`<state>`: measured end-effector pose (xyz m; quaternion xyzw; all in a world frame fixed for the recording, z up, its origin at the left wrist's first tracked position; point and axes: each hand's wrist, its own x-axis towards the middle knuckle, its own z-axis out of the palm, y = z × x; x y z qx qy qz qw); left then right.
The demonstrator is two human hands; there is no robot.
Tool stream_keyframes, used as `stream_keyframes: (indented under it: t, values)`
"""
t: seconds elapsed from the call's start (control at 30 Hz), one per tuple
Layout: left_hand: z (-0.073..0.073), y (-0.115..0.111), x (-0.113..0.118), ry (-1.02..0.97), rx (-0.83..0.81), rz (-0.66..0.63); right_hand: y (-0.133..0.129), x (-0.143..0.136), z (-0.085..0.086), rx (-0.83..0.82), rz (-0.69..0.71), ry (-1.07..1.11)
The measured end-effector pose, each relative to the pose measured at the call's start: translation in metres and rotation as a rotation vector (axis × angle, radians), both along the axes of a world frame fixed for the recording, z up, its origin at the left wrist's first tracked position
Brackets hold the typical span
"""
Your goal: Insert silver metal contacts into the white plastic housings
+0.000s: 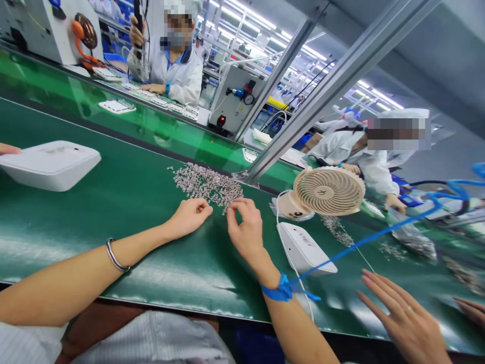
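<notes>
In the head view, a pile of small parts point(209, 184) lies by the far edge of the green surface point(125, 202), the left hand point(190, 217) and right hand point(248, 225) at its near side, grips narrow, whether holding anything I cannot tell.

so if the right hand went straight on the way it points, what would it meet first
Most likely the pile of small parts just ahead of the right hand; it may be touching the pile's near edge, since depth there is hard to judge.
</notes>
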<state>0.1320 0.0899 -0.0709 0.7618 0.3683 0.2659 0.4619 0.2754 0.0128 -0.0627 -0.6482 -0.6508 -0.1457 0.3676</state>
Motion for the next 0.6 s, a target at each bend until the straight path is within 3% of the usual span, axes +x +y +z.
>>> stream_keyframes:
  t: [0.17, 0.23, 0.3, 0.43, 0.6]
  values:
    - [0.003, -0.002, -0.001, 0.021, 0.006, -0.015, -0.040, 0.058, -0.004, 0.032, -0.354, -0.135]
    - [0.004, -0.003, -0.001, 0.023, 0.009, -0.027, -0.062, 0.080, -0.008, -0.178, -0.563, -0.244]
    - [0.004, -0.003, -0.001, 0.022, 0.013, -0.037, -0.081, 0.095, -0.010, -0.408, -0.672, -0.320]
    - [0.005, -0.003, 0.000, 0.023, 0.023, -0.046, -0.101, 0.111, -0.004, -0.620, -0.689, -0.355]
    - [0.003, -0.003, 0.000, 0.018, 0.060, -0.041, -0.095, 0.126, 0.001, -0.793, -0.677, -0.375]
